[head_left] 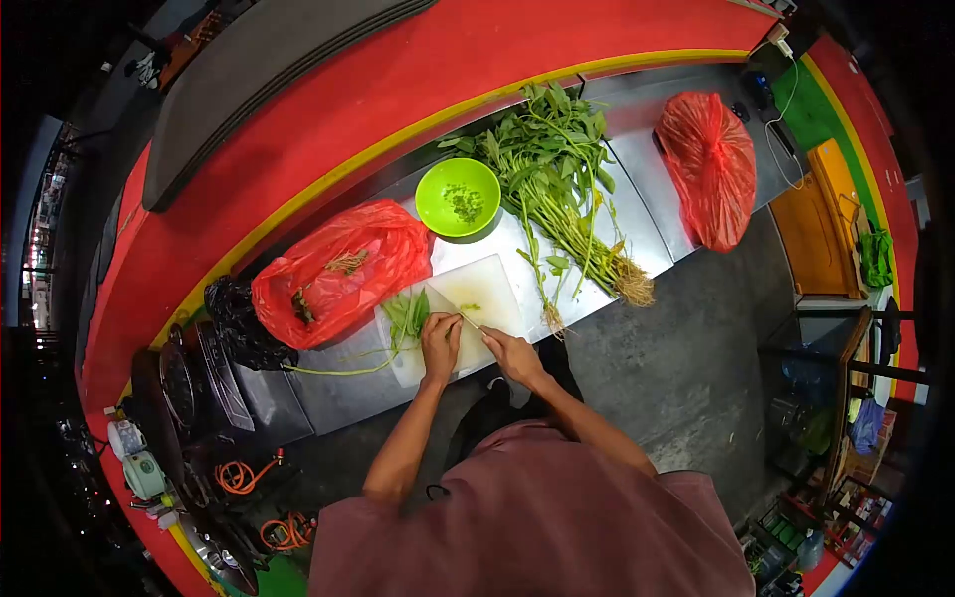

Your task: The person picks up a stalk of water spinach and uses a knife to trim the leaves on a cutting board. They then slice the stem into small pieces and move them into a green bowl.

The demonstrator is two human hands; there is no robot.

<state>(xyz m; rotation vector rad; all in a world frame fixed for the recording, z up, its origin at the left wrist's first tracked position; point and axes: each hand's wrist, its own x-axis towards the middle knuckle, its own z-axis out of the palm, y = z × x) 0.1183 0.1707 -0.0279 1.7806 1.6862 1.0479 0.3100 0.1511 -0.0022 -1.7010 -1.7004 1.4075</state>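
Observation:
My left hand (441, 345) is closed on leafy greens (406, 316) over the white cutting board (494, 282). A long stem from them trails off to the left across the steel counter. My right hand (512, 356) grips a small knife (469, 320), its blade pointing toward my left fingers. Small green cut pieces (471, 306) lie on the board just beyond the blade. Behind the board stands a bright green bowl (458, 197) with chopped green bits in its bottom.
A heap of long-stemmed greens with roots (567, 189) lies right of the bowl. An open red plastic bag (343, 269) with plant scraps sits left, beside a black bag (244, 323). Another, tied red bag (708, 169) stands at the counter's right end.

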